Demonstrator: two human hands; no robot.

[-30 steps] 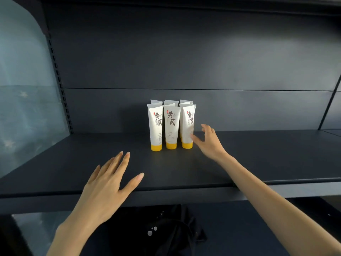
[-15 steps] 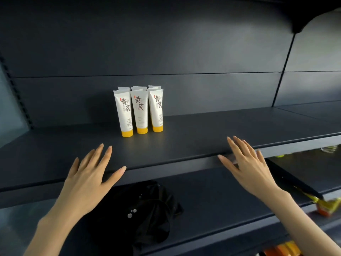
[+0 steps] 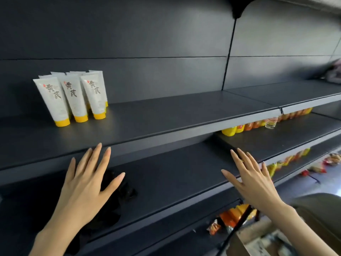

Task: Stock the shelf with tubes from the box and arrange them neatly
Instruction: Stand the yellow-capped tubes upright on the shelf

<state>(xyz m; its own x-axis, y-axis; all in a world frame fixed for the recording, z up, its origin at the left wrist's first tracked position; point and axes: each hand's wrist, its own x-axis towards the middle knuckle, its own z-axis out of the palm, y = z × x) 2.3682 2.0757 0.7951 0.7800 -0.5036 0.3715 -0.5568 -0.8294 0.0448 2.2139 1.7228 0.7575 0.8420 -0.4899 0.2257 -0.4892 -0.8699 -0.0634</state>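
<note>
Six-odd tubes (image 3: 73, 97) upright, grouped on shelf (image 3: 166, 115); left hand (image 3: 86, 185), right hand (image 3: 252, 180) below shelf edge, both splayed, empty; btwn restocks; next prob: fetch more from box (image 3: 262, 241).

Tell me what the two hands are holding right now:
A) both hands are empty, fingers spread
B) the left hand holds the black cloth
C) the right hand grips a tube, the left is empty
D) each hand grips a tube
A: the left hand and the right hand are both open with fingers spread and nothing in them, in front of the shelf, well away from the white tubes standing on it.
</note>
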